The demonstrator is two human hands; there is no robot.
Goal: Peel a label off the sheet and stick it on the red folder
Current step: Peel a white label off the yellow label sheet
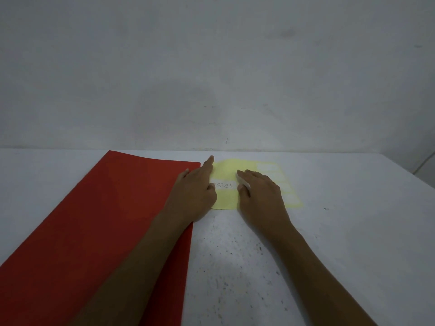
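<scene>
A red folder (101,222) lies flat on the left of the white table. To its right lies a yellow label sheet (226,171) with white labels along its right side. One white label (225,185) with handwriting sits in the sheet's middle. My left hand (193,196) presses flat on the sheet's left edge, index finger stretched forward. My right hand (261,194) rests on the sheet, and its thumb and index finger pinch the lifted right end of the written label.
The white speckled table (235,267) runs back to a grey wall (211,78). Its right edge shows at the far right. A small dark speck (326,208) lies right of the sheet.
</scene>
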